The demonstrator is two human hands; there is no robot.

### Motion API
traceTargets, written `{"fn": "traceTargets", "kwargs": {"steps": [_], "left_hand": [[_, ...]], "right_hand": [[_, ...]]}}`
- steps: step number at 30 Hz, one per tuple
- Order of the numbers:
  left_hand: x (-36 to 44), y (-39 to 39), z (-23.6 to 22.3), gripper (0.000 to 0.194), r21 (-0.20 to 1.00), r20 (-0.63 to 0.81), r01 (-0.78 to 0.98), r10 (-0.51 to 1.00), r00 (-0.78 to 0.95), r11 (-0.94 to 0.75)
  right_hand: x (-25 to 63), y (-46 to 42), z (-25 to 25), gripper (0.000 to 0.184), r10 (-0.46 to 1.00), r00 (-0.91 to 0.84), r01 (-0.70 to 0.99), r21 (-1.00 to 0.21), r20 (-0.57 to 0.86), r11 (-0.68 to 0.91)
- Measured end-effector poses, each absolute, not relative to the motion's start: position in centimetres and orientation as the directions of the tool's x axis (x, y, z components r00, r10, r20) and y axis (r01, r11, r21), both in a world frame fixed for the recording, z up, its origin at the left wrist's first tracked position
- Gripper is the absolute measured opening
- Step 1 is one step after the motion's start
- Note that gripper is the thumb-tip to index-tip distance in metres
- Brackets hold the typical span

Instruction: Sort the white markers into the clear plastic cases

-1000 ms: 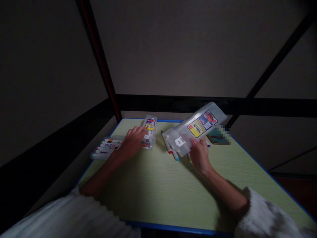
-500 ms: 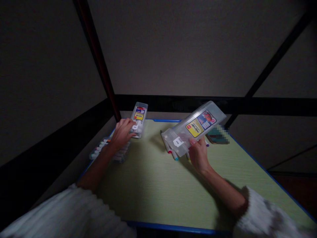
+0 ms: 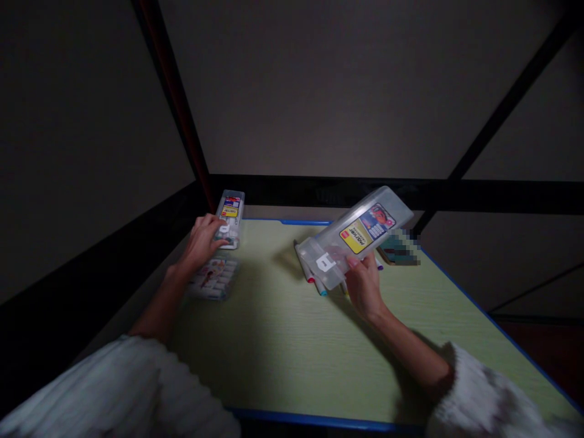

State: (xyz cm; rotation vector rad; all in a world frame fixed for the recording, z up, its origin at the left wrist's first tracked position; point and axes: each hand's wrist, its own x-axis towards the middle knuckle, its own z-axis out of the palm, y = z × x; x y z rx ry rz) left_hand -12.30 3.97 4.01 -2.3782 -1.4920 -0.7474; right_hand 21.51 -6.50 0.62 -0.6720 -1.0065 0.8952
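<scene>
My left hand (image 3: 201,242) grips the lower end of a clear marker case (image 3: 230,212) at the table's far left corner. White pens show through its plastic. In my right hand (image 3: 365,285), a second clear case (image 3: 367,226) is held tilted above the table, its thumb on the near edge. This case looks see-through with no pens visible inside. Beneath it lie several loose markers (image 3: 321,288), with red, blue and yellow ends, partly hidden by the case. Close to my left wrist sits a flat clear box (image 3: 213,277) of white markers, partly covered by the arm.
A phone-like flat object (image 3: 399,250), partly pixelated, lies near the right edge. The pale green table (image 3: 283,347) has a blue rim. A dark wall (image 3: 328,121) with a black rail stands behind it.
My left hand has shifted left, carrying the pen-filled case toward the far left corner. More of the flat box's middle shows now. My right hand and its case have barely moved.
</scene>
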Motion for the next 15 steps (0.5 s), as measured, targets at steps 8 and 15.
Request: {"fn": "traceTargets", "kwargs": {"steps": [8, 15], "left_hand": [[-13.5, 4.7, 3.1, 0.037, 0.088, 0.499, 0.903, 0.803, 0.326, -0.421], [-14.2, 5.0, 2.6, 0.037, 0.105, 0.499, 0.912, 0.814, 0.298, -0.398]], "right_hand": [[21.4, -6.7, 1.0, 0.037, 0.882, 0.239, -0.296, -0.835, 0.407, 0.465], [21.6, -6.5, 0.6, 0.039, 0.901, 0.245, -0.295, -0.858, 0.358, 0.421]]}}
